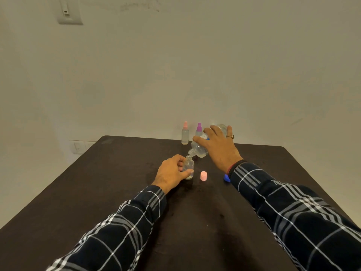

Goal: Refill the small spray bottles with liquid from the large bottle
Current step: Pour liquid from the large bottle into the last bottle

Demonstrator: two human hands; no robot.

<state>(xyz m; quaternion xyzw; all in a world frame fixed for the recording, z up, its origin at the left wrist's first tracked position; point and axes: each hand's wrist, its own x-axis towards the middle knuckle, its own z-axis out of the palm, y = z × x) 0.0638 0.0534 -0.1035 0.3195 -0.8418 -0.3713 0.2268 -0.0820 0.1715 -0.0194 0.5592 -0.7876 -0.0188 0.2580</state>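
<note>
Sleeves (pixel 121 227): plaid, nearest, resting over the dark desk (pixel 97 182).
Big bottle (pixel 201 147): right hand (pixel 218 147) fingers clenched round it, tipped, neck just above the small one.
Small bottle (pixel 189 167): upright mid-desk, left hand (pixel 172 175) fingers grasping it.
Advice: tilt slowly, mouths aligned.
Pink cap (pixel 203 176): just right.

Left hand (pixel 172 174): low, forearm stretched forward, fingers (pixel 187 173) curled in side grip, thumb on top. Right hand (pixel 218 145): raised higher, palm down, wrist rolled inward, fingers spread in overhand grip, ring on one finger. Both sleeves plaid; red band at right wrist.
</note>
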